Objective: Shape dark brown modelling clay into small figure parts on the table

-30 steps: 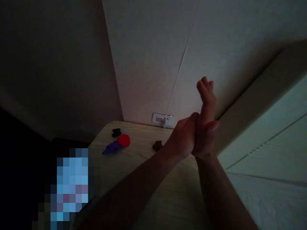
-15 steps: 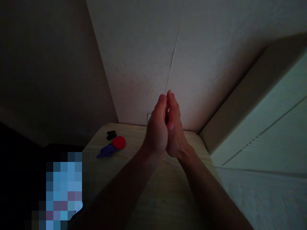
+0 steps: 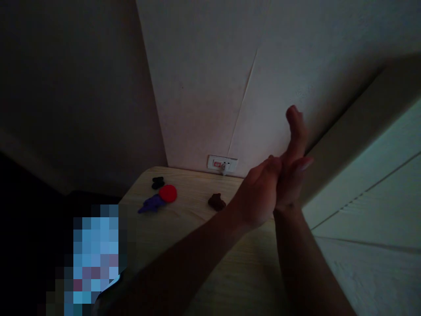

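Pressed together, the left hand (image 3: 258, 193) and right hand (image 3: 292, 180) had shifted rightward, contents indiscernible, uncovering the brown clay-like lump (image 3: 216, 202) near the table (image 3: 192, 186)'s back edge.

So the socket plate (image 3: 233, 165) looks like smooth white plastic, with a bit of gloss along its top edge. The wall (image 3: 197, 87) around it is pretty matt, kinda blotchy, with a thin raised seam running up above the plate. Below the plate, the tabletop (image 3: 184, 221) has a pale wood-grain finish, low sheen. The brown lump (image 3: 216, 202) under the plate is uneven with a soft shine, while the red disc (image 3: 168, 193) down-left of the plate is smooth and matt. Beside that disc, the purple piece (image 3: 152, 203) is bumpy and dull. Could be modelling clay, but it's too dark to swear to it.
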A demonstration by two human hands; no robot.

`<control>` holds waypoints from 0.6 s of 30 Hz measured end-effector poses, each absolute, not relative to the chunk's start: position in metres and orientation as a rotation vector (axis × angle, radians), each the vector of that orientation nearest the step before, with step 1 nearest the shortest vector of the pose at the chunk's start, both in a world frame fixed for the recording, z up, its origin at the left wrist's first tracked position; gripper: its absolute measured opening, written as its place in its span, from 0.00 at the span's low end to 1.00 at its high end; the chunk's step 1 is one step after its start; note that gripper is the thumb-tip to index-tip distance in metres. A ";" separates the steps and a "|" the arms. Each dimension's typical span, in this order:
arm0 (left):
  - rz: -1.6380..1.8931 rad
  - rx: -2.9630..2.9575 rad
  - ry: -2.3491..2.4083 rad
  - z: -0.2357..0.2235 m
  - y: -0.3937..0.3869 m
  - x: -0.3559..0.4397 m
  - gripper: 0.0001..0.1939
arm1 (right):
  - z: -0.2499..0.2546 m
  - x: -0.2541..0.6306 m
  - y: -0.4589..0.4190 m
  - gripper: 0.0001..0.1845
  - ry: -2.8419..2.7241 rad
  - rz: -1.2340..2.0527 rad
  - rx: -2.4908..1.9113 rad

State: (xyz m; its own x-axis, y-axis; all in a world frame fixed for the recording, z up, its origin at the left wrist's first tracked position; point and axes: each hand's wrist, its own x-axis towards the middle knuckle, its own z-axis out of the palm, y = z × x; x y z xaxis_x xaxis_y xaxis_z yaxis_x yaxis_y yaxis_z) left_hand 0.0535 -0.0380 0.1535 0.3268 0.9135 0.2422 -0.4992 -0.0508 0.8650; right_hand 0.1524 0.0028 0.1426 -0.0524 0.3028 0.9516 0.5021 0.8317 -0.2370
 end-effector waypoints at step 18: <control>1.180 0.830 0.407 0.156 -0.022 0.036 0.12 | 0.150 0.168 0.011 0.26 -1.131 0.516 -0.658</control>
